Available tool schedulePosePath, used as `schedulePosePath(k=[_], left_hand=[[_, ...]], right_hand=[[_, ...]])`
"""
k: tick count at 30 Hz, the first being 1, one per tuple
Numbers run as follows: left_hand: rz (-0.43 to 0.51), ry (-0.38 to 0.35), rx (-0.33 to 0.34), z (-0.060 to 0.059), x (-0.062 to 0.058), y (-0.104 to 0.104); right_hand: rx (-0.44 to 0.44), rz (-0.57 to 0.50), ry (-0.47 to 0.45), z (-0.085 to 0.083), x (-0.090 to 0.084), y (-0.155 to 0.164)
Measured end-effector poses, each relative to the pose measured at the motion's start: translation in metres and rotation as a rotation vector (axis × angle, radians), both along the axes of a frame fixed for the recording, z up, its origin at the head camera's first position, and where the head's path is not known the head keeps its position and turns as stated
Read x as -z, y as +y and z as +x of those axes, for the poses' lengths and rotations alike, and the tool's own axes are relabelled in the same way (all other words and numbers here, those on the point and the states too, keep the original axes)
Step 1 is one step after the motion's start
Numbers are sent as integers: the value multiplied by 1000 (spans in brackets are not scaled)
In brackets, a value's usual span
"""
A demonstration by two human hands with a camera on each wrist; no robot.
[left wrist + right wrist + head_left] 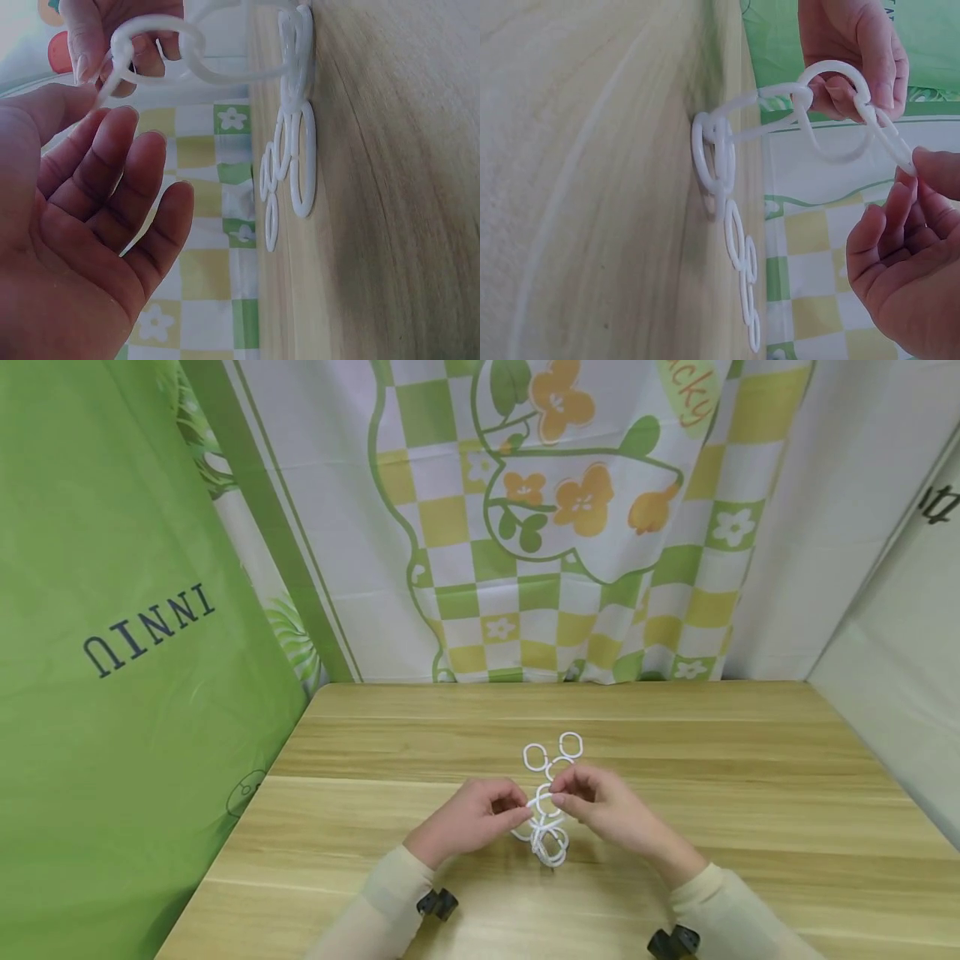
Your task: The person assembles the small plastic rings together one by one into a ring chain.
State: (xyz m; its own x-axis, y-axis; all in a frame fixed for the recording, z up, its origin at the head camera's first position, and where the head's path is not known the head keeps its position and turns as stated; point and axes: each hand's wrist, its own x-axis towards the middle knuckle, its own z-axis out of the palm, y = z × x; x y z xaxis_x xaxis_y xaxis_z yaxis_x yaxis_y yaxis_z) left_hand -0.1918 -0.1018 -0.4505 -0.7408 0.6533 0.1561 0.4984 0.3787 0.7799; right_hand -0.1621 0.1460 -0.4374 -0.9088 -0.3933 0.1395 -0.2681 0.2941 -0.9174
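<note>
1. Both hands meet over the middle of the wooden desk [675, 727], working on a chain of white plastic rings [550, 827]. The left hand [472, 814] pinches one ring between thumb and forefinger, its other fingers loosely spread. The right hand [611, 810] pinches the neighbouring ring with its fingers curled round it.

2. The chain's near end is lifted off the desk between the two hands. Its lower links lie in a small heap just below the fingers, and the far links [553, 753] run flat on the wood away from the person. In the right wrist view the raised rings [832, 112] are interlinked, and one elongated link [889, 139] is held at its tip by the right fingers.

3. What could go wrong: the rings look thin and smooth, so a fingertip pinch may slip and let the raised links drop back onto the heap. Pulling the two hands apart too hard could drag the loose far links across the desk or tangle them with the pile. A link forced sideways might bend or snap open.

4. The desk has a pale, straight-grained wood finish. Behind it hangs a curtain [570, 527] printed with green and yellow checks and orange flowers. A green cloth [112, 652] with dark lettering covers the left side, and a plain white panel [900, 693] stands at the right.
</note>
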Motion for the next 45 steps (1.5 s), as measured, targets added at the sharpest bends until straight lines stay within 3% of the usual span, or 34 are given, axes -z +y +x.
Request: schedulePosePath(k=[7, 12, 19, 26, 30, 36, 45], left_hand=[[-6, 6, -52, -2, 1, -3], [-4, 10, -50, -2, 0, -4], [-2, 13, -32, -1, -2, -4], [0, 21, -17, 1, -5, -5], [6, 35, -6, 1, -5, -5], [5, 40, -4, 0, -6, -5], [10, 39, -10, -1, -6, -6]], right_hand=[[40, 52, -10, -2, 4, 1], [135, 180, 6, -10, 11, 4], [171, 287, -106, -23, 30, 5], [182, 515, -67, -31, 33, -2], [203, 590, -67, -35, 34, -7], [215, 608, -53, -35, 35, -9], [108, 519, 31, -30, 36, 2]])
